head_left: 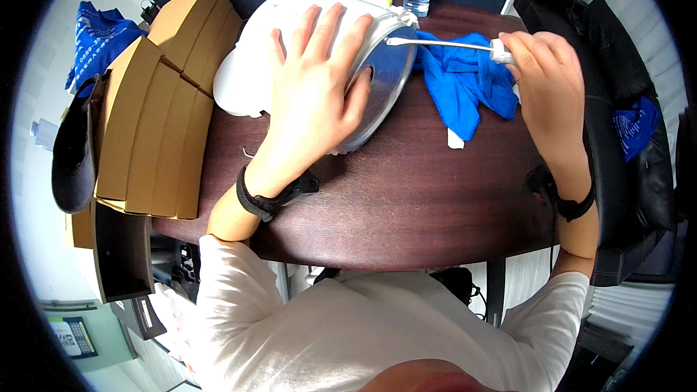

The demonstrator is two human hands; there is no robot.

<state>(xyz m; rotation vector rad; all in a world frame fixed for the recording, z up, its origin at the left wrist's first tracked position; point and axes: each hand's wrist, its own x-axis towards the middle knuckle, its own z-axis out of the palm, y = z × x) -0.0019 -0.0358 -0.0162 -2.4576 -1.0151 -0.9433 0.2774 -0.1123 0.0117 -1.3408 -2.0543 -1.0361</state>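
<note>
1. Here, the dark wooden table (pixel 406 196) carried everything, with flat cardboard boxes (pixel 156 116) stacked along its left edge.
2. The white appliance (pixel 283 36) lay tipped on its side at the far middle, its shiny metal base (pixel 388 80) facing right.
3. A blue cloth (pixel 465 80) lay crumpled just beside that base.
4. The left hand (pixel 316 91) rested flat on the appliance, fingers spread, steadying rather than gripping.
5. The right hand (pixel 548 87) was clenched around a screwdriver (pixel 443 43), its tip touching the base's rim; the base appeared still attached, so the work looked unfinished.
</note>
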